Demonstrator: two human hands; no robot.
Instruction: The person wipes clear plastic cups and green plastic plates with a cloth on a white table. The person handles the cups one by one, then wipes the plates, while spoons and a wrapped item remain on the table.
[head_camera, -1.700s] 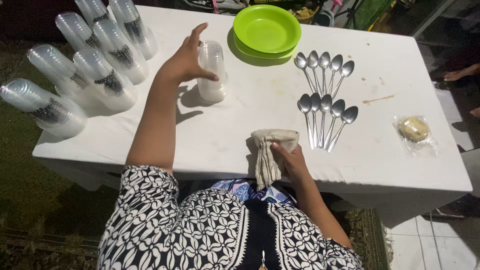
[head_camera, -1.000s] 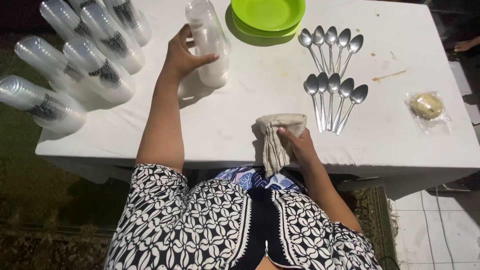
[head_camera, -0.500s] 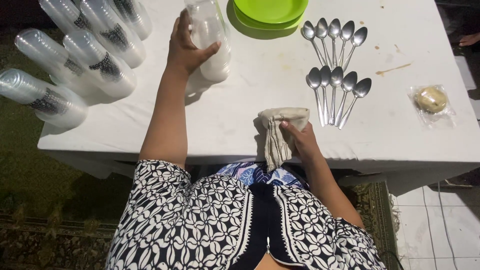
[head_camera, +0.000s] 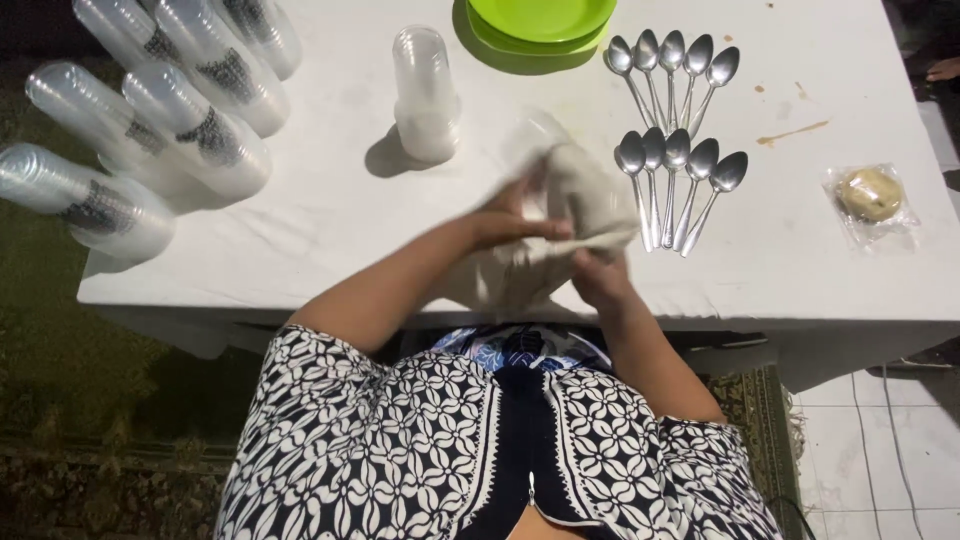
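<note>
A crumpled beige cloth (head_camera: 585, 200), blurred by motion, is being held over the near middle of the white table (head_camera: 330, 210), with what looks like a clear plastic cup (head_camera: 535, 135) wrapped in its upper end. The left hand (head_camera: 510, 222) is being kept closed around cloth and cup, though blur hides the exact grip; the right hand (head_camera: 598, 275) is being kept pinched on the cloth's lower edge. A round yellowish item in a clear plastic wrapper (head_camera: 872, 198) is lying near the table's right edge.

The person wears a short-sleeved black top (head_camera: 420, 450) patterned with white flowers, a zip running down its middle.
</note>
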